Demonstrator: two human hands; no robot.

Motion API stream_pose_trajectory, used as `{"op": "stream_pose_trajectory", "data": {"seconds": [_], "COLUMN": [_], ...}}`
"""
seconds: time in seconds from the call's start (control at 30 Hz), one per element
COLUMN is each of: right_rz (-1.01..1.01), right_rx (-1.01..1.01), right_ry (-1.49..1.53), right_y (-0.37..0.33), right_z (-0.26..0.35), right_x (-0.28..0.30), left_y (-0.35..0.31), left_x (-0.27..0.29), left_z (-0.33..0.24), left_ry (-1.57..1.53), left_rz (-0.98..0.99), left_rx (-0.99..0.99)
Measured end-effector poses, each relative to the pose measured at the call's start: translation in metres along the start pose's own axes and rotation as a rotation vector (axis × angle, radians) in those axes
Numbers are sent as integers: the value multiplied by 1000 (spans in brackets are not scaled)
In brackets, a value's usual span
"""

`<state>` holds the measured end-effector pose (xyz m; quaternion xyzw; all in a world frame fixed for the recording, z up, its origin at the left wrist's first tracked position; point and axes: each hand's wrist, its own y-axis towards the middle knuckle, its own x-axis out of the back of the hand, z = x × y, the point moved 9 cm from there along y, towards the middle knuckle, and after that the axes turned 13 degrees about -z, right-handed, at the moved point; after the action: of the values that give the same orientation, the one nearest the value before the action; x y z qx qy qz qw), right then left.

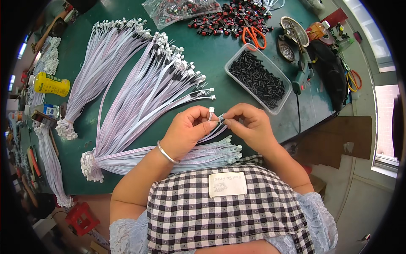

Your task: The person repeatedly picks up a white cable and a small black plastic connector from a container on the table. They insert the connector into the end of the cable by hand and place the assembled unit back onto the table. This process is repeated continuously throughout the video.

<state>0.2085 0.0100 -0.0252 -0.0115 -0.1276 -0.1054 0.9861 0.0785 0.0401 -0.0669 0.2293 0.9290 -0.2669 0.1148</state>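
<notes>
My left hand pinches a flat white ribbon cable near its end, and the cable's small white connector sticks up past the fingers. Close beside it, the fingertips of my right hand are pressed together at the cable's wires, by a small dark piece; whether they grip that piece or the wires, I cannot tell. A fanned bundle of white ribbon cables lies left of my hands, several ends carrying black sleeves. Another stretch of cables passes under my left forearm.
Right of centre stands a clear plastic tub of short black tubes. Orange-handled scissors lie behind it, near a pile of red-and-black parts. A green soldering-gun-like tool sits at right. Another cable bundle and a yellow bottle are left.
</notes>
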Motion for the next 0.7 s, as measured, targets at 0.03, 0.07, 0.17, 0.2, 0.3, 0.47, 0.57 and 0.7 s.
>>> {"op": "stream_pose_trajectory", "data": {"seconds": [0.03, 0.07, 0.17, 0.2, 0.3, 0.47, 0.57, 0.7], "right_rz": [3, -26, -82, -81, -68, -57, -70, -101], "right_rx": [10, 9, 24, 37, 105, 155, 78, -21], "right_ry": [-8, 10, 40, 37, -11, -121, -60, 33], "right_y": [0, 0, 1, 1, 2, 2, 2, 0], "right_z": [1, 1, 1, 2, 10, 18, 9, -6], "right_x": [0, 1, 4, 4, 3, 0, 2, 5], "left_y": [0, 0, 0, 0, 0, 0, 0, 0], "left_x": [0, 0, 0, -1, -2, -2, -2, -1], "left_z": [0, 0, 0, -1, -1, -1, -2, -1], "left_ry": [0, 4, 6, 0, -5, 8, 13, 20], "left_rz": [6, 6, 7, 9, 7, -2, -4, -8], "left_rx": [-1, 3, 9, 10, 4, -27, -28, -5]}}
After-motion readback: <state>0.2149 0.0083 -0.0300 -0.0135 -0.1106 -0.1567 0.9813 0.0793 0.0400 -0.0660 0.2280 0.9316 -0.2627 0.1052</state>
